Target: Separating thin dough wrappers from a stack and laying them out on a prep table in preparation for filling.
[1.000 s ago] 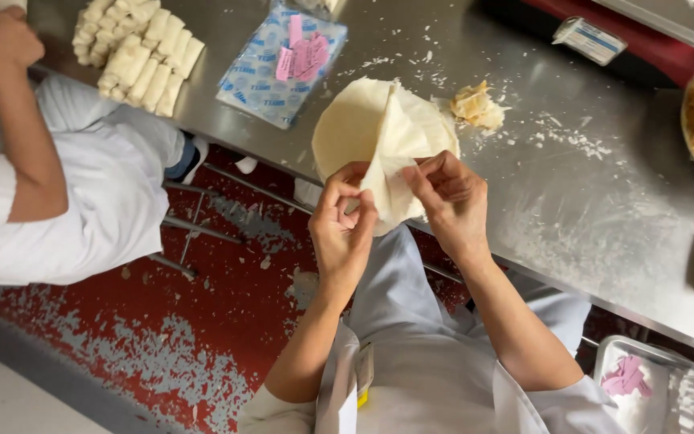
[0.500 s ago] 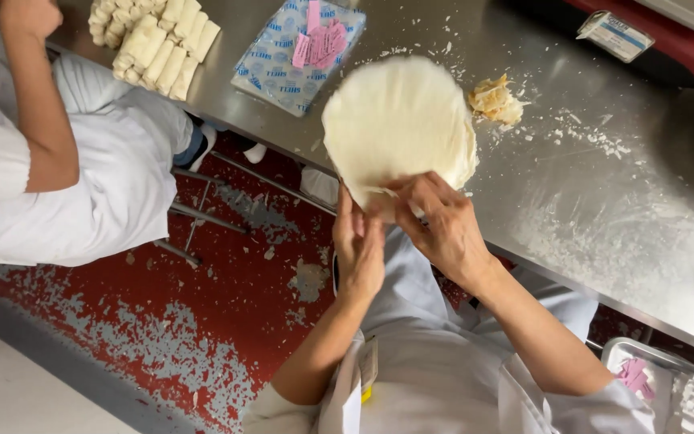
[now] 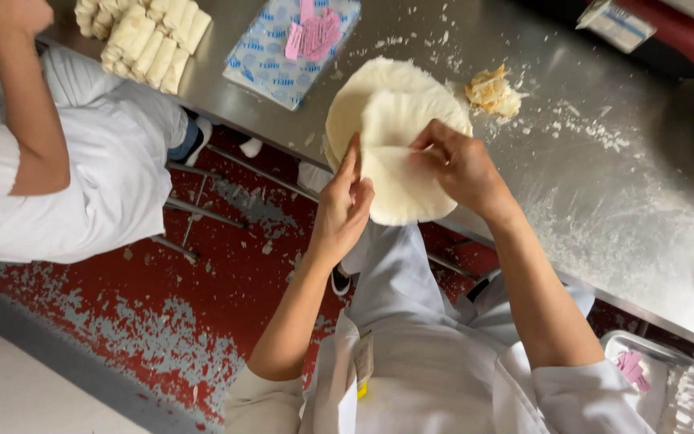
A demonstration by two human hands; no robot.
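hands peel thin round pale dough wrappers (image 3: 399,153) at steel table (image 3: 604,201) edge: right hand (image 3: 463,165) grip pinches top sheet, left hand (image 3: 345,210) grip flat-open against the stack's edge.

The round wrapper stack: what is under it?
The wrapper stack lies on the floured steel table, overhanging its near edge above red floor. The table beneath it is covered.

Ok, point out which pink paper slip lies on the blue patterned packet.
It is the pink slip at the top of the view, lying on the blue packet on the steel table. The other pink slip sits in the clear tray at bottom right.
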